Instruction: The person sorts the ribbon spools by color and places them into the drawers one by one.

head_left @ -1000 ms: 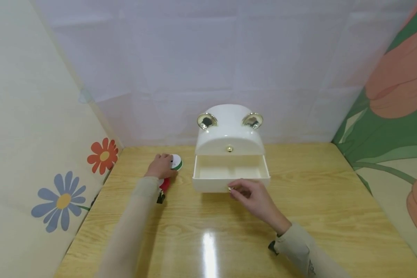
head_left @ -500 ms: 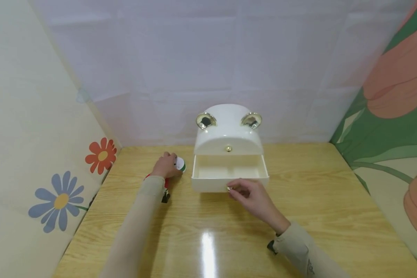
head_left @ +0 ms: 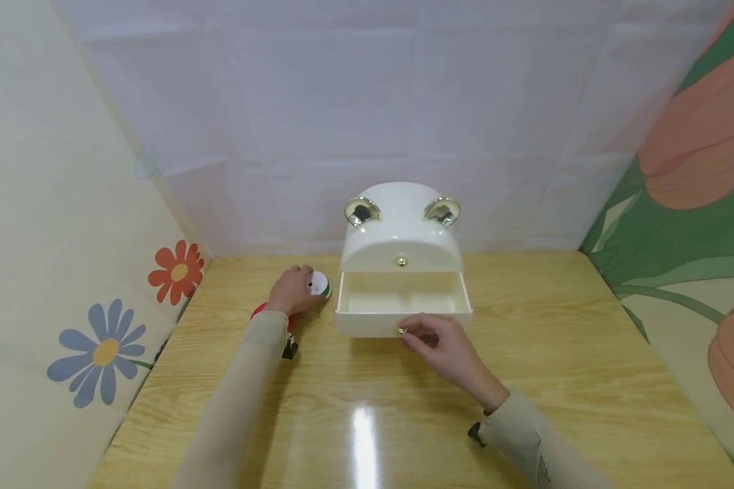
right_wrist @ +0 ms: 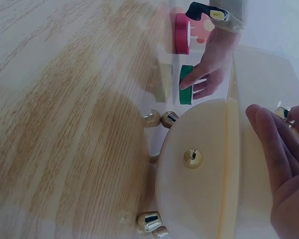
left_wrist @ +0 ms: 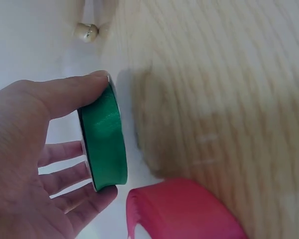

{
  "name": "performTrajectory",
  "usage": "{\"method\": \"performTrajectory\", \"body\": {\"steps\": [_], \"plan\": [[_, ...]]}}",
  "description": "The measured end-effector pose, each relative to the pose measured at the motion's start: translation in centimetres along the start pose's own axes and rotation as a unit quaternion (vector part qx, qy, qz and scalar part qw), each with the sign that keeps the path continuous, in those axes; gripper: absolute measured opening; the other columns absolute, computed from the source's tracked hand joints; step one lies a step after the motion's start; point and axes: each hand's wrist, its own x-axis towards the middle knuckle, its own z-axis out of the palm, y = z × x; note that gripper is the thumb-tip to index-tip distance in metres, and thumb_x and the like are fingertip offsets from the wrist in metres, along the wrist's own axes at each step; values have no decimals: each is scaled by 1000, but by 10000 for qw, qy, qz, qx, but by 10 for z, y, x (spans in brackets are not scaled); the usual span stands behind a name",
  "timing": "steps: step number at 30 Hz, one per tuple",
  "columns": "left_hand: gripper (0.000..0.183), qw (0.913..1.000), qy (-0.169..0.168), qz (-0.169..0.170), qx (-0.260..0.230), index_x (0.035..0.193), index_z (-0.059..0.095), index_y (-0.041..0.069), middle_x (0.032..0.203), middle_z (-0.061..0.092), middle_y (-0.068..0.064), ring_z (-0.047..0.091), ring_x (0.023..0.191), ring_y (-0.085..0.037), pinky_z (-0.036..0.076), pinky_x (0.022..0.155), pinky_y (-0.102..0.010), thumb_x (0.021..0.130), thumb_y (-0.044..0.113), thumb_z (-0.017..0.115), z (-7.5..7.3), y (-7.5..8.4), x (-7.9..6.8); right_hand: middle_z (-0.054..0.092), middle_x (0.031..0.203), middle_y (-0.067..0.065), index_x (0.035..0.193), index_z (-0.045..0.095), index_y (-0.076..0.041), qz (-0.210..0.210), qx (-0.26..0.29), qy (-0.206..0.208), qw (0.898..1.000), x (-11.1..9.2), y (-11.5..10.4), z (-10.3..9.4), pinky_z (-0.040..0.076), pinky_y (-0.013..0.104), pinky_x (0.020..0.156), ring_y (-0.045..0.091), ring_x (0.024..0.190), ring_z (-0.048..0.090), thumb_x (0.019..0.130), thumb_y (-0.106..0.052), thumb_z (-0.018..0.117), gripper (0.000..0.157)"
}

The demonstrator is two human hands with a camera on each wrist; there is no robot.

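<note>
Two ribbon spools are counted at the left of one white cabinet (head_left: 382, 252): one green spool (left_wrist: 105, 142) and, just beside it, one red spool (left_wrist: 184, 211). The green spool is gripped at its edges by the left hand (head_left: 290, 288), thumb and fingers parted by its width; whether it is clear of the wooden table (head_left: 526, 305) cannot be told. Two gold knobs are noted on the cabinet front: an upper knob (head_left: 402, 261) and a lower knob (head_left: 402, 331), the latter pinched between thumb and fingertips of the right hand (head_left: 443, 346). One drawer (head_left: 367, 325) is drawn out. Two gold ornaments (head_left: 362, 212) are mounted above. From the head view, the red spool is partly blocked by the left sleeve (head_left: 263, 333). Two flowers (head_left: 106, 353) are printed on the left wall.
</note>
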Motion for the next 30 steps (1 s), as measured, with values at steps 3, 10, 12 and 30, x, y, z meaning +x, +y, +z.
{"method": "performTrajectory", "body": {"steps": [3, 10, 12, 30], "plan": [[81, 9999, 93, 26, -92, 142, 51, -7, 135, 57, -31, 55, 124, -45, 49, 107, -56, 85, 42, 81, 0, -1, 1, 78, 97, 1, 113, 75, -14, -6, -16, 9, 10000, 0, 0, 0, 63, 24, 73, 17, 84, 75, 98, -12, 71, 15], [82, 9984, 364, 117, -407, 145, 50, -2, 141, 55, -28, 52, 128, -43, 47, 111, -57, 85, 44, 81, -4, -1, 0, 78, 97, 4, 112, 75, -15, -16, -40, 41, 10000, 0, -1, -1, 63, 25, 73, 10, 82, 73, 98, -11, 72, 16], [80, 9973, 479, 218, -512, 145, 51, -1, 140, 55, -27, 53, 127, -42, 47, 109, -58, 84, 43, 81, -7, 1, -3, 78, 97, 4, 112, 75, -14, -27, -35, 42, 10000, 0, -1, -1, 63, 25, 73, 14, 82, 74, 98, -11, 72, 15], [81, 9787, 1162, 585, -1587, 152, 50, 13, 147, 52, -16, 53, 121, -34, 52, 96, -56, 87, 50, 80, -62, 39, -53, 79, 97, 5, 113, 75, -13, -62, -16, 23, 10000, 0, -6, -1, 63, 25, 73, 8, 81, 74, 97, -9, 72, 16]]}}
